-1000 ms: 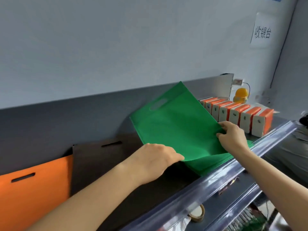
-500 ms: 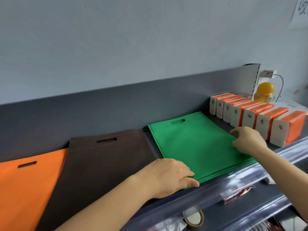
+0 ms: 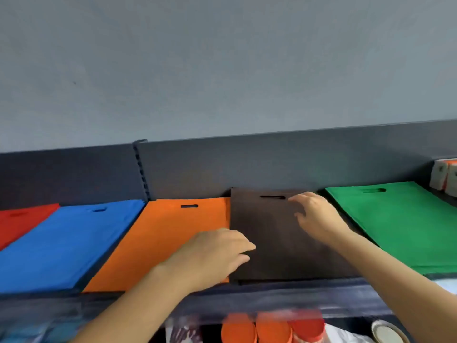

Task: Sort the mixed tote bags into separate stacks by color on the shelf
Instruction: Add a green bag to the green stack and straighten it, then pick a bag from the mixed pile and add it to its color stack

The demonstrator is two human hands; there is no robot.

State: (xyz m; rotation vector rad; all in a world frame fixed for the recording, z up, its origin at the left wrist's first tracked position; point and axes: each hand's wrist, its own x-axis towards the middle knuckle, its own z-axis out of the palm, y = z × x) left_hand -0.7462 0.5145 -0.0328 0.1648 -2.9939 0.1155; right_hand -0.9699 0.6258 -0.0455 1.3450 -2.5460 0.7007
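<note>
Brown bag (image 3: 273, 241), left hand (image 3: 210, 256) at edge

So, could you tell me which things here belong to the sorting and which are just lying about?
Job: red bags, blue bags, orange bags, brown bags, green bags, shelf.
Lying about: orange-and-white boxes, orange containers below, tape roll.

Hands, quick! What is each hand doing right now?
Left hand: open, fingers flat on the brown bag at its left edge, gripping nothing.
Right hand: open, fingers spread over the brown bag near its handle slot, gripping nothing.
</note>
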